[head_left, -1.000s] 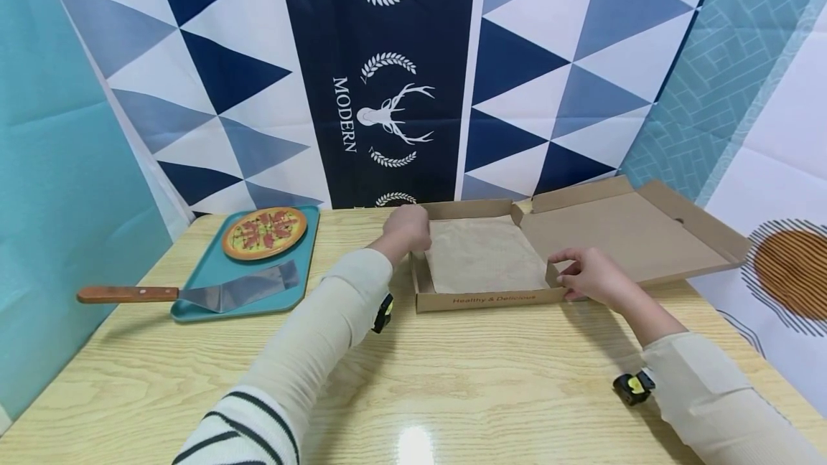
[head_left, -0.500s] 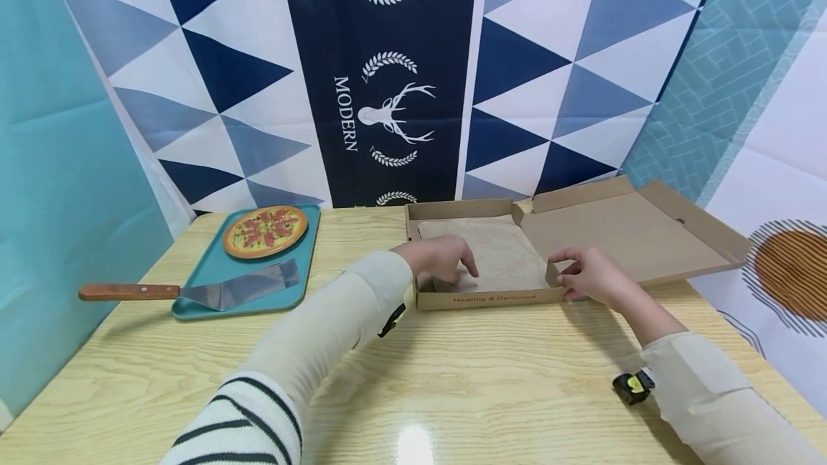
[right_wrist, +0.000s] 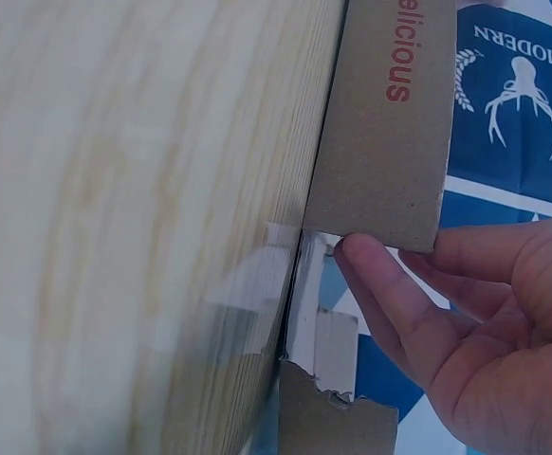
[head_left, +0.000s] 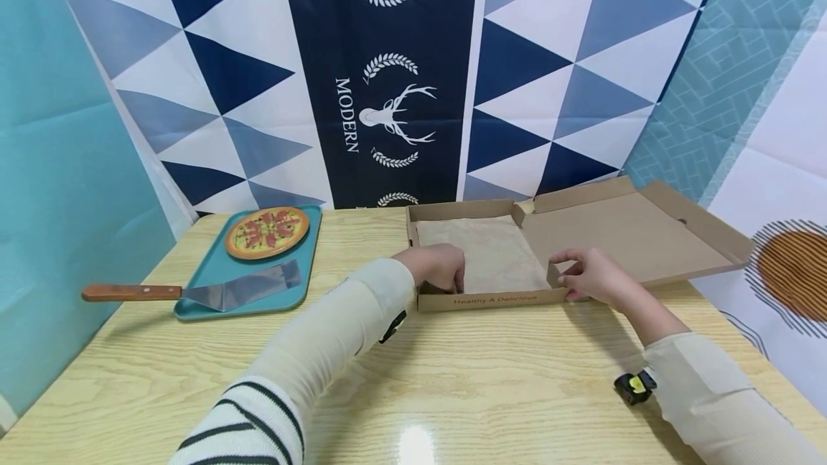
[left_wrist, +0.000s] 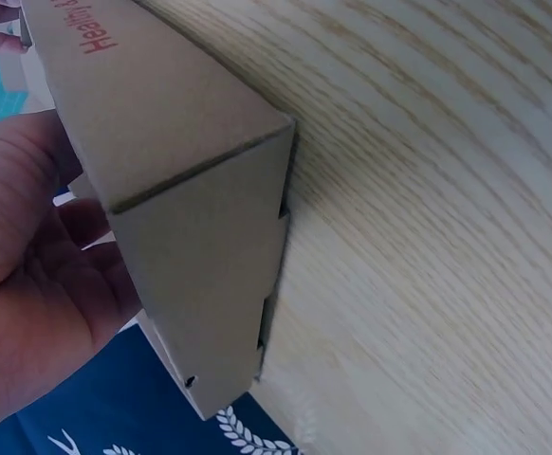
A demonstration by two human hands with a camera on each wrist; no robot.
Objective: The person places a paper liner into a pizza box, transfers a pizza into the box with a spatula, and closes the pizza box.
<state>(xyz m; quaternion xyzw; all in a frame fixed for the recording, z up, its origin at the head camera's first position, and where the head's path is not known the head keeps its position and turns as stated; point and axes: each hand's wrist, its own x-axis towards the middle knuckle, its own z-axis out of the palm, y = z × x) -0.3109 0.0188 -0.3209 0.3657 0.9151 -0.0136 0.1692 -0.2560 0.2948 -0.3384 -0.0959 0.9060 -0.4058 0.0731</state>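
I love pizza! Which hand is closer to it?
Left. The left hand reaches into the box, right of the pizza; the right hand is farther right, at the box's corner.

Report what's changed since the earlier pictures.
The left hand has moved from the left side of the cardboard box nearer and rightward, into the box's near left corner; whether it grips anything is unclear. Unchanged: the right hand at the near right corner, the tray, pizza and spatula.

Plain cream forearm covers (head_left: 711, 390) are worn with a black-striped white sleeve (head_left: 248, 425).
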